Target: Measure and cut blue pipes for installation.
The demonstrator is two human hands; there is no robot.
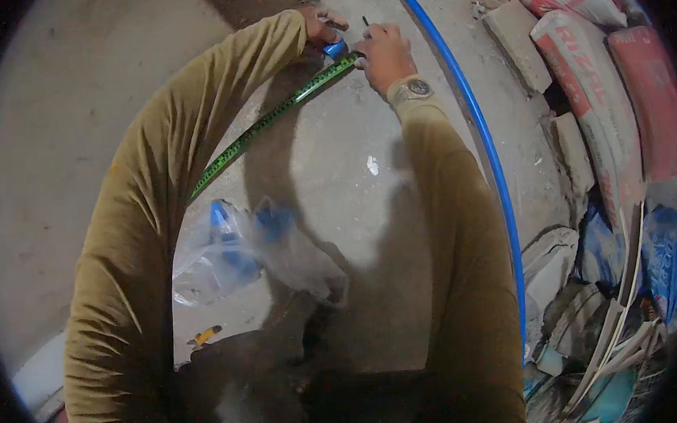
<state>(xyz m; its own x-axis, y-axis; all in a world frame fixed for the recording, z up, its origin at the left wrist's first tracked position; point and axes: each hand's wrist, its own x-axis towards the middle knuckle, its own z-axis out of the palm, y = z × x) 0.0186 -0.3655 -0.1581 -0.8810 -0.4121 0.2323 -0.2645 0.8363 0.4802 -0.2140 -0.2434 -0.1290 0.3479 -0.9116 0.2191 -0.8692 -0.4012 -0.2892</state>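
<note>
My left hand (323,28) is at the top middle, its fingers curled against a small, shiny blue piece (335,50) that looks like pipe or a fitting. Just to its right, my right hand (388,56) is closed at the upper end of a green tape measure blade (274,114) with dark markings. From there the blade slants down to the left and passes behind my left sleeve. A thin dark pen-like tip (366,21) sticks up from my right fingers. Exactly how the fingers grip is partly hidden.
A long blue pipe (461,88) curves along the right of my right arm. Clear plastic bags with blue pieces (255,244) lie between my arms, near a yellow-and-black tool (205,336). Cement sacks (591,95), concrete blocks (518,45) and wood strips (621,326) crowd the right side.
</note>
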